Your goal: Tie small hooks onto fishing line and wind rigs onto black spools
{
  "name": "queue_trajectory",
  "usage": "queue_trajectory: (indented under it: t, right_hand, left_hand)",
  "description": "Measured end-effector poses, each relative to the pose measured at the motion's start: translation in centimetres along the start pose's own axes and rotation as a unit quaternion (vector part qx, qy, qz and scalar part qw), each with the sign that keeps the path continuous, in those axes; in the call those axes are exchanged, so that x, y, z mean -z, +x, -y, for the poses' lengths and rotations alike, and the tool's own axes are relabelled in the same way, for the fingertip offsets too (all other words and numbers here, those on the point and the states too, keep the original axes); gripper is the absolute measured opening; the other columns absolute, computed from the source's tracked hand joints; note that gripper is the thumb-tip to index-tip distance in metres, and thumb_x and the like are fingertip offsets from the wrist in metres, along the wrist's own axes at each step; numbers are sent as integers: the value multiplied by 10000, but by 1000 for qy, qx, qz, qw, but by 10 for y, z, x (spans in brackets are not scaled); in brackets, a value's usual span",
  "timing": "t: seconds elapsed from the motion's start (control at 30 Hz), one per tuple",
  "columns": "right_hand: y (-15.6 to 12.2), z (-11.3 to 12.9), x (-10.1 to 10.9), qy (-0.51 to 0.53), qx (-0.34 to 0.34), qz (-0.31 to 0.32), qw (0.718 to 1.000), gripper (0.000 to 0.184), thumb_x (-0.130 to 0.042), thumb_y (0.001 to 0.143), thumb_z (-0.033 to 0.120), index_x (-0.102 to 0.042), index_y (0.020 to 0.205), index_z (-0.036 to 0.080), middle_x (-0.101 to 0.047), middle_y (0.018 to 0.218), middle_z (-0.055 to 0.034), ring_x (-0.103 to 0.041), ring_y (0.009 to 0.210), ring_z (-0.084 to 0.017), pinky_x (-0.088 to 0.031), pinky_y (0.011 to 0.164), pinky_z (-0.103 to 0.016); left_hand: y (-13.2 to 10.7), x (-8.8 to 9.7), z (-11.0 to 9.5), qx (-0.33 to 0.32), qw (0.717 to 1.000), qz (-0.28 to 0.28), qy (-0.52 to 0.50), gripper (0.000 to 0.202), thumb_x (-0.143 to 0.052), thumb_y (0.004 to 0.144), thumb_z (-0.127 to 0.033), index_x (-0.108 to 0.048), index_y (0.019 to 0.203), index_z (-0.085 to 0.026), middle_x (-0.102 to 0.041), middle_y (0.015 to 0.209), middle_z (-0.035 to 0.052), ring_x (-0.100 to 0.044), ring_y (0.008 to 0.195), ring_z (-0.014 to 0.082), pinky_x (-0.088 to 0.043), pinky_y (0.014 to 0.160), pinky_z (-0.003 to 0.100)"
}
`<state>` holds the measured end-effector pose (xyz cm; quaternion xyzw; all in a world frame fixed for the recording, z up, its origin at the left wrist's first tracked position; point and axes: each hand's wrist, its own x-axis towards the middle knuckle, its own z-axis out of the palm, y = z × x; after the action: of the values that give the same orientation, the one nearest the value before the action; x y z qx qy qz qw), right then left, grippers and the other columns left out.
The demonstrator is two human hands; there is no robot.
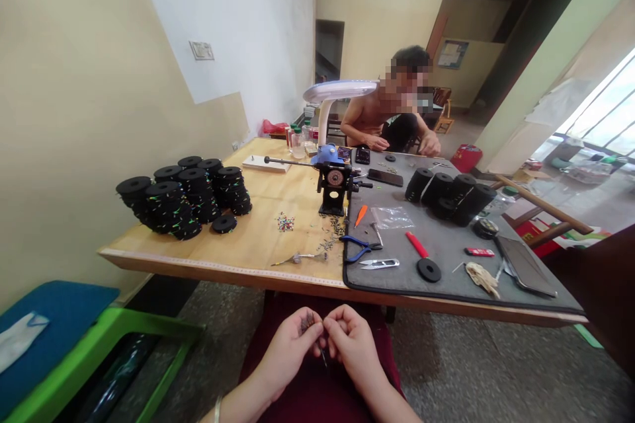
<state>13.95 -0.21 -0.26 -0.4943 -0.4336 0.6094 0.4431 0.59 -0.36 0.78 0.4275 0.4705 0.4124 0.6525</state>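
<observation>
From where I stand, the nearest thing is the seated person's pair of hands, held over a dark red lap (317, 400) just short of the desk (258, 231). The left hand (296, 338) has its fingers drawn together and, it seems, closed on a thin dark piece (325, 359) that hangs down between the two palms; the right hand (353, 338) pinches thumb and forefinger together right beside them, though I can't make out what lies in that pinch. I judge the step in hand to be close fingertip work on this piece, whether joining, straightening or parting I can't tell, and the next move calls for a firm hold on one side and a light, exact touch on the other. Beyond the front edge, the snips (380, 264) and blue-handled pliers (358, 249) lie on a grey mat (459, 228), with a black foam disc (428, 270) to the right; to my eye the snips are the tool easiest to reach. On the bare wood are a slim wispy bundle (300, 258), a scatter of coloured bits (285, 221) and, further left, stacks of black foam spools (183, 198). Past them stands a black hand winder (333, 201) with a round dial, a desk lamp (340, 90) behind it; at the far end another person sits with both hands near the mat.
</observation>
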Motion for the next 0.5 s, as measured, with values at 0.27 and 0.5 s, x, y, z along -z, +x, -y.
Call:
queue_trajectory:
  t: [0.27, 0.5]
  right_hand:
    - [1, -4, 0, 4, -3, 6, 1000, 353, -653, 704, 485, -475, 671, 182, -520, 417, 63, -347, 314, -40, -225, 339, -150]
    - [4, -11, 0, 5, -2, -12, 1000, 353, -661, 692, 477, -470, 659, 182, -522, 419, 66, -335, 296, -31, -234, 331, -150]
  left_hand:
    - [-2, -3, -1, 2, 1000, 5, 5, 266, -659, 751, -380, -533, 689, -154, -612, 587, 0, -537, 526, 115, -410, 535, 241]
    - [0, -2, 1, 22, 995, 2, -97, 277, -678, 739, -383, -512, 683, -169, -572, 636, -22, -561, 574, 119, -442, 552, 241]
